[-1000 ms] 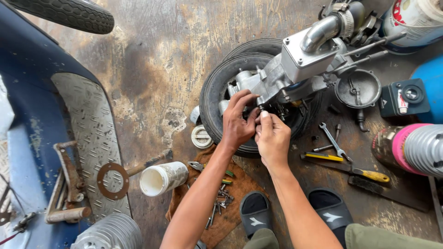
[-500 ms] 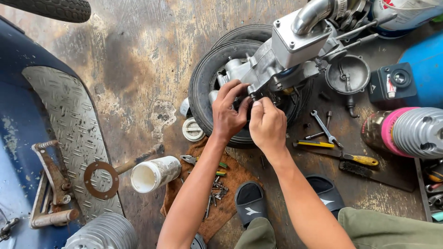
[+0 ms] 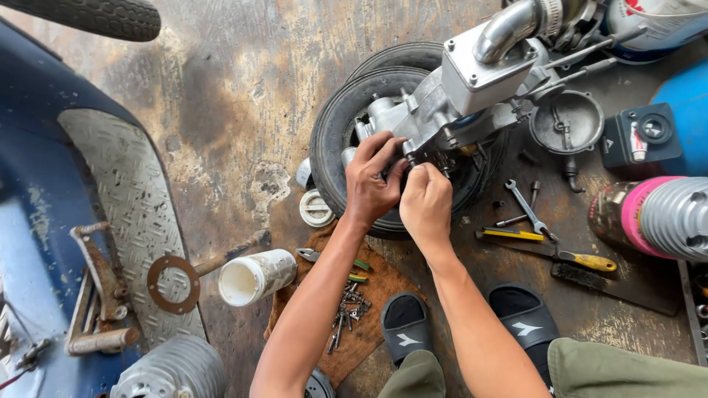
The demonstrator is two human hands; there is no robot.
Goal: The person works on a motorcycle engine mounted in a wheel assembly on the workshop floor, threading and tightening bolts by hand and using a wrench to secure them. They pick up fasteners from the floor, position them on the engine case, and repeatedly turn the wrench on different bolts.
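a blue scooter body point(image 3: 29, 243) fills the left side, with a checker-plate footboard point(image 3: 110, 221), a rusty pedal point(image 3: 99, 291) and a rusty ring gasket point(image 3: 173, 284) lying on it. at top left is part of a tyre point(image 3: 96, 16). on the stained concrete floor point(image 3: 243, 96), right of centre, a small wheel point(image 3: 346, 140) lies flat, and a silver engine point(image 3: 472, 92) rests across it, its chrome pipe point(image 3: 512, 29) curving toward the top edge. at far right a finned cylinder point(image 3: 675, 217) with a pink band lies on its side, above it a blue tank point(image 3: 682, 110) and a small black box point(image 3: 638, 140). a round black cover point(image 3: 568, 121) sits just right of the engine. another finned cylinder point(image 3: 173, 372) shows at bottom left. both forearms come up from the bottom edge over two black sandals point(image 3: 405, 328). the left hand point(image 3: 372, 180) is spread partly open, fingers laid against the lower left end of the engine at the wheel's hub, holding nothing loose that shows. the right hand point(image 3: 426, 203) is just beside it, touching it, fingers curled tight and pinched at the engine's underside; what they grip is hidden, so i cannot tell. a white cup point(image 3: 254, 276) lies on its side left of a brown cloth point(image 3: 361, 295) strewn with bolts point(image 3: 345, 313). a white cap point(image 3: 316, 208) sits by the wheel. right of the hands lie a spanner point(image 3: 527, 208), a yellow-handled tool point(image 3: 549, 254) and a yellow cutter point(image 3: 509, 234).
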